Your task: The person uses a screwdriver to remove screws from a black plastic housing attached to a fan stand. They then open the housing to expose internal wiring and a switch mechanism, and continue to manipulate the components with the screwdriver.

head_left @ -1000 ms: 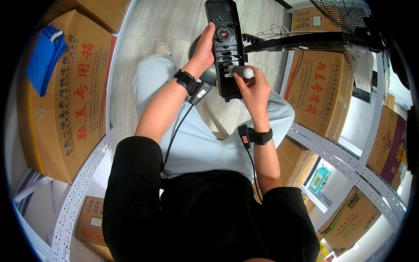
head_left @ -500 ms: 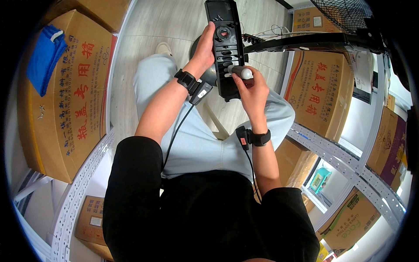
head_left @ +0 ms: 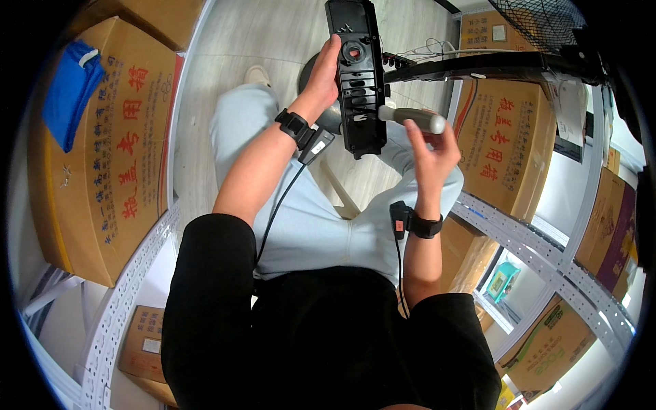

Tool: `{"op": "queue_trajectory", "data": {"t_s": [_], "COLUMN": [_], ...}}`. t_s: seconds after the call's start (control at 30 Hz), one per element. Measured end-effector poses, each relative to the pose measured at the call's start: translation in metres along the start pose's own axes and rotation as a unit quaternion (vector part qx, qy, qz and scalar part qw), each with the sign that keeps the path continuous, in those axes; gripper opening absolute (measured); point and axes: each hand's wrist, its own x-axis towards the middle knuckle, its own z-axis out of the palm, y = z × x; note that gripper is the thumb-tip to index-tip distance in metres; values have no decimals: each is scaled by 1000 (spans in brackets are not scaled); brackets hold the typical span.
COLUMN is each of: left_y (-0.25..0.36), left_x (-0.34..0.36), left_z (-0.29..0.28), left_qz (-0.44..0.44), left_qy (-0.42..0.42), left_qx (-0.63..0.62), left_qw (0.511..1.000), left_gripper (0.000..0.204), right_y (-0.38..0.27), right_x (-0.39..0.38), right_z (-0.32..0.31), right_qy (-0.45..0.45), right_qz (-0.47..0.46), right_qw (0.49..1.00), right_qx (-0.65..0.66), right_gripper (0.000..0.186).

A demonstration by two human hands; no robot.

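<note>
In front of me my left hand [head_left: 322,78] is closed round the left edge of a long black plastic housing [head_left: 363,134]. Its open inner side faces me and shows ribs, slots and a round opening near the middle. Several small loose-looking pieces, too small to name, lie near its far end. My right hand [head_left: 435,154] grips what looks like a screwdriver [head_left: 413,119] by its grey handle with pale ends. The handle lies nearly level, its front end by the housing's right edge. A thin dark shaft seems to cross the ribs, though its tip is hard to make out.
A black metal arm [head_left: 485,66] with cables reaches in from the right, just past the housing. Cardboard boxes [head_left: 502,143] sit on white perforated shelving [head_left: 506,222] at right. At left stands another large carton [head_left: 89,178] with a blue cloth [head_left: 72,92] on it.
My right hand has moved right, away from the housing, and the screwdriver has swung from pointing into it to lying nearly level. The left hand and housing have barely shifted.
</note>
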Motion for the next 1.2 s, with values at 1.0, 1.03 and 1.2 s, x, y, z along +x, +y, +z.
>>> {"op": "queue_trajectory", "data": {"t_s": [1.0, 1.03, 1.2], "left_y": [11, 13, 17], "left_x": [-15, -21, -45], "left_z": [3, 5, 4], "left_qz": [-98, -92, -58], "left_qy": [37, 37, 51], "left_qx": [-13, -8, 31], "left_qw": [994, 995, 997], "left_gripper": [53, 54, 55], "right_y": [112, 109, 91], "right_x": [-19, -20, -24], "right_z": [-44, -40, -23], "right_qy": [-189, -191, -175], "right_qz": [379, 378, 353], "right_qw": [725, 729, 757], "right_qx": [543, 537, 520], "right_gripper": [58, 56, 37]}}
